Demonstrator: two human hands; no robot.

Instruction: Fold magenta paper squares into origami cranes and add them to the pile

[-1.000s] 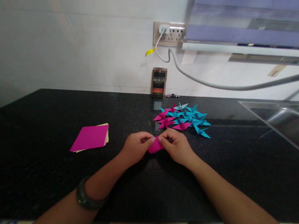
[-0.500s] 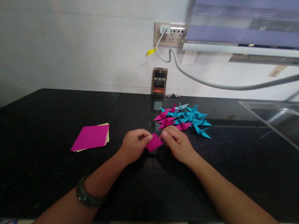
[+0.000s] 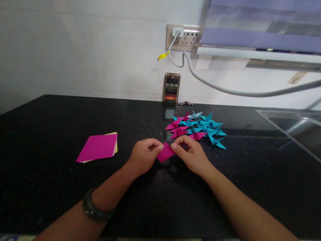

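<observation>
A small folded pink paper [image 3: 165, 152] is held between both hands just above the black counter [image 3: 44, 177]. My left hand [image 3: 144, 156] pinches its left corner with curled fingers. My right hand [image 3: 189, 154] pinches its right corner with thumb and forefinger. Just beyond my right hand lies a heap of folded paper cranes [image 3: 198, 128], pink on the left and blue on the right. A dark bracelet [image 3: 95, 209] sits on my left wrist.
A stack of flat paper squares [image 3: 97, 148], pink on top with yellow beneath, lies left of my hands. A blurred small box [image 3: 171, 89] stands against the wall below a socket strip [image 3: 182, 37] with a white cable. A steel sink [image 3: 304, 128] is at the right.
The pink paper has been lifted slightly and turned so more of its flat face shows. Both hands have shifted a little away from me and keep their pinch.
</observation>
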